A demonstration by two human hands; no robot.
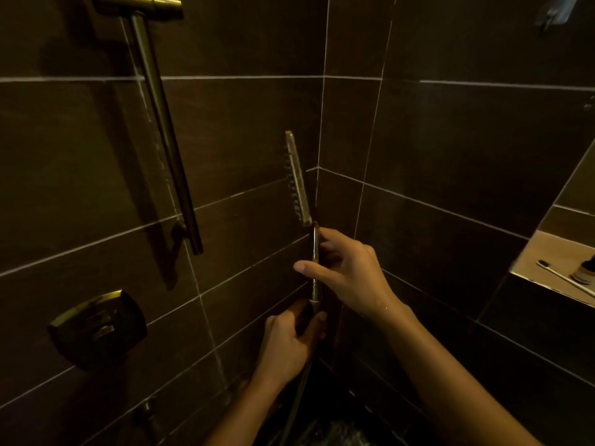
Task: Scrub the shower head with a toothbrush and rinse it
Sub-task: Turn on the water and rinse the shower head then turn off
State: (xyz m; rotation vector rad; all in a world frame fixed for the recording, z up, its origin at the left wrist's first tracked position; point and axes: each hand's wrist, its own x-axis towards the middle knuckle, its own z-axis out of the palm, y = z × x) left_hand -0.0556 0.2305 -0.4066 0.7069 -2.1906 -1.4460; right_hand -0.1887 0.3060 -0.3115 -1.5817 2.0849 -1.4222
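A slim brass hand shower head (297, 178) stands upright near the tiled corner, seen edge-on, its nozzles facing left. My right hand (346, 272) grips the handle just below the head. My left hand (289, 341) holds the bottom of the handle where the hose (297, 400) joins and hangs down. A white toothbrush (565, 278) with dark bristles lies on the niche shelf at the right, apart from both hands.
A brass slide bar (164, 130) runs down the left wall. Below it sits a square valve plate (98, 328). A small jar (584, 272) stands beside the toothbrush on the wall niche shelf (534, 262). Dark tiled walls enclose the space.
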